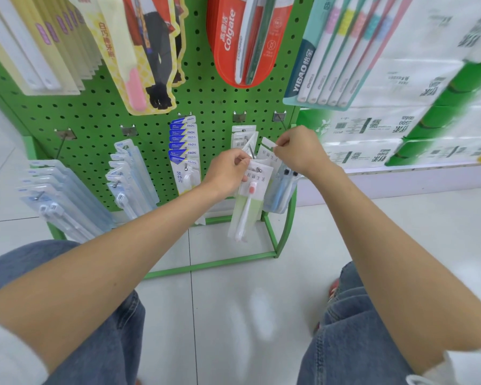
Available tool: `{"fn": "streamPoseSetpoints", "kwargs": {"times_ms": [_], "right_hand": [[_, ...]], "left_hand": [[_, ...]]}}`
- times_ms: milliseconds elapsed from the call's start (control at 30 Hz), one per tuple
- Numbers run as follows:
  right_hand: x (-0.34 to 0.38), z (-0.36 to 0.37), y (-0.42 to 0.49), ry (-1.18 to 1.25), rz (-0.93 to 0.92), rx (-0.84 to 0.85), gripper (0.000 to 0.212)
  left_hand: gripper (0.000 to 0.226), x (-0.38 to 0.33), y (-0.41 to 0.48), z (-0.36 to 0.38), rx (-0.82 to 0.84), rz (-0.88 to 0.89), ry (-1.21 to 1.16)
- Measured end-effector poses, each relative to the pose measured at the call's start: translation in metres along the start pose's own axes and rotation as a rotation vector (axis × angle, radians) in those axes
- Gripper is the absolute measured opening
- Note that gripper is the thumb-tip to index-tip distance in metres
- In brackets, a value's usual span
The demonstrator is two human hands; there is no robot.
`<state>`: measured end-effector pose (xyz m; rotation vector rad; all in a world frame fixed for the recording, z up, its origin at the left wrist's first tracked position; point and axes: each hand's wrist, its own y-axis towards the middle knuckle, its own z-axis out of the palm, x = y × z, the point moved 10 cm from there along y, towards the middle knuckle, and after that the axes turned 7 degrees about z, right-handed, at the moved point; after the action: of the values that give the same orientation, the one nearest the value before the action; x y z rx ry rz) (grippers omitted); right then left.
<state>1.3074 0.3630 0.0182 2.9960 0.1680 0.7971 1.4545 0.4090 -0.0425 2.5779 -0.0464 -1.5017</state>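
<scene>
Left hand [228,169]: fingers curled in, thumb and fingertips pinched on the upper edge of the pink toothbrush pack [247,207], close by its hang hole.
Right hand [300,152]: knuckles bent, thumb and forefinger closed on the white top tab of the blue toothbrush pack [282,190]; the other fingers are tucked into the palm.
Pink toothbrush pack: hangs in front of the lowest row of the pegboard [122,112], with a white card on top and a pale green lower part; the brush points head up and the pack tilts a little to the left.
Blue toothbrush pack: just to the right of the pink one and partly behind it, its tab lifted toward the right hand.
Hook [252,151]: a thin metal peg that sticks out between the two hands, with more white packs hanging behind it.
Whether either pack is threaded on the hook: cannot be told.
Neighbouring stock: FROG packs [185,151] are on the next peg to the left, and a red Colgate pack [242,40] hangs above.
To the right: stacked tissue packs [400,126] beside the rack.
Below: the forearms reach out over knees in jeans [353,329] and the pale tiled floor [233,315].
</scene>
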Motion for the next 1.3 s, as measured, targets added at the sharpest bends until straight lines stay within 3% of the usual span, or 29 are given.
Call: {"fn": "streamPoseSetpoints", "kwargs": {"times_ms": [667, 1100, 1300], "right_hand": [[-0.022, -0.01, -0.06, 0.172, -0.028, -0.228, 0.03], [-0.025, -0.01, -0.063, 0.124, 0.019, -0.221, 0.026], [-0.02, -0.006, -0.071, 0.206, -0.002, -0.131, 0.018]], "left_hand": [[0.027, -0.01, -0.014, 0.001, -0.009, 0.11, 0.166], [0.024, 0.007, -0.001, -0.004, -0.082, 0.063, 0.202], [0.043, 0.002, -0.013, -0.014, -0.131, 0.047, 0.188]]}}
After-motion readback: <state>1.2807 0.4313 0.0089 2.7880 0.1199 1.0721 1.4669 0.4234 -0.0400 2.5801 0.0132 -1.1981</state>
